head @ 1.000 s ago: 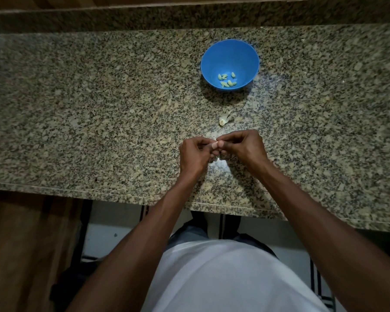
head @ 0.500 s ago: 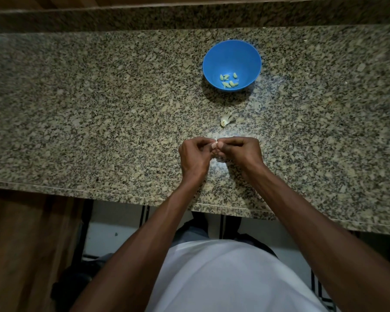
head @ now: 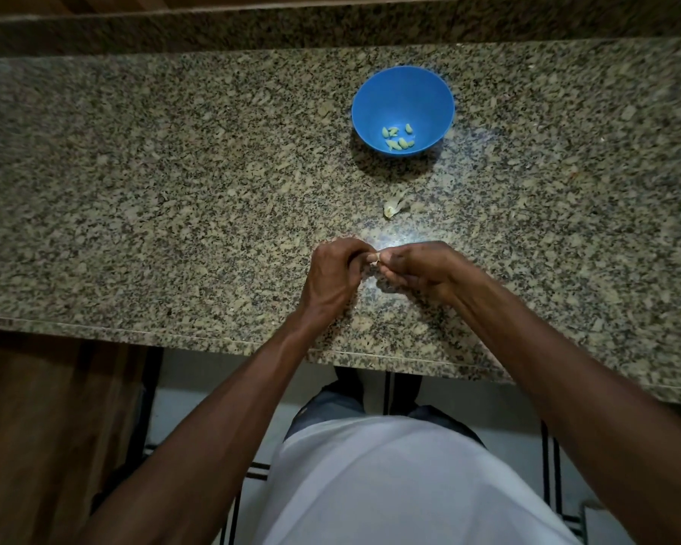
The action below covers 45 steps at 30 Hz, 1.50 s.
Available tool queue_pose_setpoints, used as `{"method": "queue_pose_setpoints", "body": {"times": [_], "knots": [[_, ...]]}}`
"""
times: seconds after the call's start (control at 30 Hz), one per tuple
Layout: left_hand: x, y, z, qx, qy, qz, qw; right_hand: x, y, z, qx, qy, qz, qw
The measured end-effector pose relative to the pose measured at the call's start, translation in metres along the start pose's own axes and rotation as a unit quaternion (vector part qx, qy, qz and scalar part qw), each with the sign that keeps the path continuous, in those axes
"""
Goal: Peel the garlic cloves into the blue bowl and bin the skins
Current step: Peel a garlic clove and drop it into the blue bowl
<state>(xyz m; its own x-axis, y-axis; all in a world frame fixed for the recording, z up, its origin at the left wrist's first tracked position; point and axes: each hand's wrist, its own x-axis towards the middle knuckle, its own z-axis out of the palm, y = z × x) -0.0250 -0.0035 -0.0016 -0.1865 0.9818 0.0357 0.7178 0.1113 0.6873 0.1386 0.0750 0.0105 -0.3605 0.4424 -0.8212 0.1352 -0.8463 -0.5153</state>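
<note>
Left hand (head: pixel 333 275) and right hand (head: pixel 417 269) pinch a garlic clove (head: pixel 373 257) above the granite counter (head: pixel 174 190), near the blue bowl (head: pixel 402 92).

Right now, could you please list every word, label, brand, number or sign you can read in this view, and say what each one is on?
None: no readable text shows anywhere in this view.
The blue bowl is plain, with no label or brand on the side that shows.
The granite counter shows only its speckle, no print or sign.
The white shirt bears no logo or lettering.
</note>
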Motion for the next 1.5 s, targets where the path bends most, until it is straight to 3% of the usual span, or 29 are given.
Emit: {"method": "queue_pose_setpoints", "body": {"times": [0.13, 0.27, 0.4, 0.5, 0.73, 0.9, 1.0, 1.13, 1.33, 1.5], "knots": [[0.007, 0.008, 0.000, -0.046, -0.018, -0.111, 0.993, -0.001, 0.010, 0.002, -0.116, 0.071, -0.192, 0.972], [0.019, 0.008, -0.004, -0.109, -0.080, -0.211, 0.968, 0.004, 0.015, -0.001, -0.240, 0.105, -0.305, 0.915], [0.022, -0.002, -0.015, -0.282, -0.180, -0.287, 0.898, 0.004, 0.016, -0.003, -0.335, 0.112, -0.377, 0.856], [0.024, -0.008, -0.025, -0.346, -0.238, -0.336, 0.843, 0.005, 0.018, -0.005, -0.320, 0.093, -0.384, 0.861], [0.028, -0.011, -0.040, -0.388, -0.317, -0.398, 0.769, 0.007, 0.022, -0.005, -0.273, 0.036, -0.391, 0.878], [0.031, -0.007, -0.039, -0.413, -0.330, -0.451, 0.719, 0.009, 0.027, -0.002, -0.240, 0.035, -0.400, 0.884], [0.030, -0.008, -0.038, -0.430, -0.314, -0.438, 0.724, 0.006, 0.028, 0.000, -0.135, 0.019, -0.341, 0.930], [0.025, -0.011, -0.035, -0.439, -0.276, -0.400, 0.756, 0.000, 0.025, 0.003, 0.035, -0.055, -0.175, 0.982], [0.015, -0.010, -0.023, -0.485, -0.197, -0.360, 0.772, 0.002, 0.012, 0.005, 0.176, -0.067, -0.024, 0.982], [0.006, -0.001, -0.008, -0.459, -0.108, -0.306, 0.827, 0.007, 0.007, 0.007, 0.261, -0.069, 0.040, 0.962]]}}
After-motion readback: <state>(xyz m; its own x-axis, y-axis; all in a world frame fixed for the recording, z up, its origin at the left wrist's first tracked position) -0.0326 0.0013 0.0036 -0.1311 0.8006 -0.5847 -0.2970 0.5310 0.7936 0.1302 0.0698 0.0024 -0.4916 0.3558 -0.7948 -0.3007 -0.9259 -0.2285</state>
